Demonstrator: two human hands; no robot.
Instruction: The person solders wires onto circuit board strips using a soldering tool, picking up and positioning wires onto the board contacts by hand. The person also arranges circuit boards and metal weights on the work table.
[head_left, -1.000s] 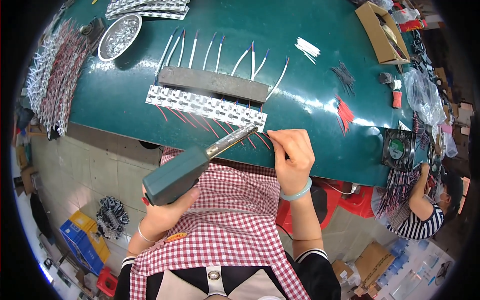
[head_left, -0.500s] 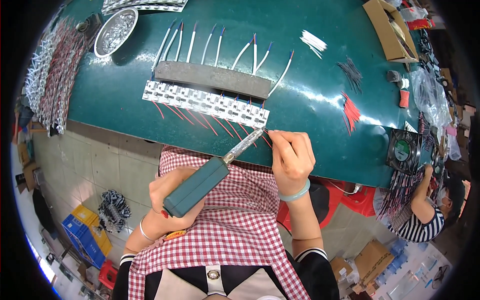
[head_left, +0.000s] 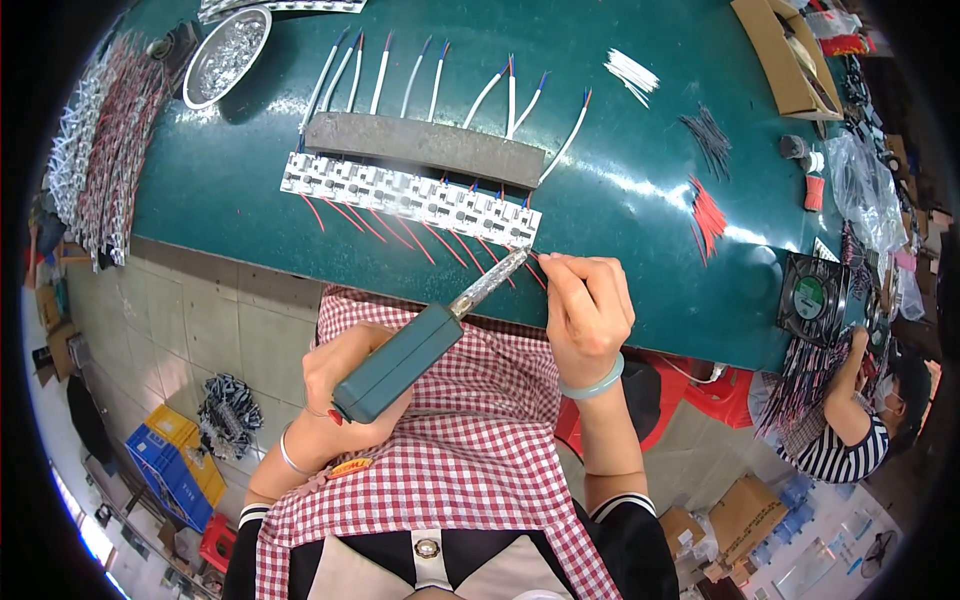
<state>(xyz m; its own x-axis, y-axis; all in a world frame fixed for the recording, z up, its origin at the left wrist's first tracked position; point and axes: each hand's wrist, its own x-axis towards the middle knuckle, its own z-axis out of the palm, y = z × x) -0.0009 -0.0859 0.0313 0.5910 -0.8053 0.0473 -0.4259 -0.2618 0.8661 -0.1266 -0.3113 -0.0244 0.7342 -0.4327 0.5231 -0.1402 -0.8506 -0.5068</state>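
Note:
My left hand (head_left: pixel 350 385) is wrapped round the green handle of a soldering iron (head_left: pixel 400 362). The iron's tip meets the lower right corner of a white circuit board strip (head_left: pixel 410 199), close to the fingers of my right hand (head_left: pixel 590 308). Those fingers pinch a thin red wire (head_left: pixel 538 270) at that corner. More red wires (head_left: pixel 415 242) stick out along the strip's near edge. Behind the strip lies a long grey bar (head_left: pixel 425 150), across white-sheathed cables (head_left: pixel 381 80) whose coloured ends point away from me.
Loose white (head_left: pixel 632 74), grey (head_left: pixel 708 140) and red wires (head_left: pixel 708 220) lie to the right. A metal bowl of silvery bits (head_left: pixel 228 58) and bundled wired strips (head_left: pixel 110 150) are at the left. A fan (head_left: pixel 812 298) stands near a cardboard box (head_left: pixel 785 60); beyond, a person (head_left: pixel 850 425) works.
The view has shifted slightly. My left hand and the soldering iron have moved a little up and right; the tip stays at the strip's right corner. My right hand keeps its pinch.

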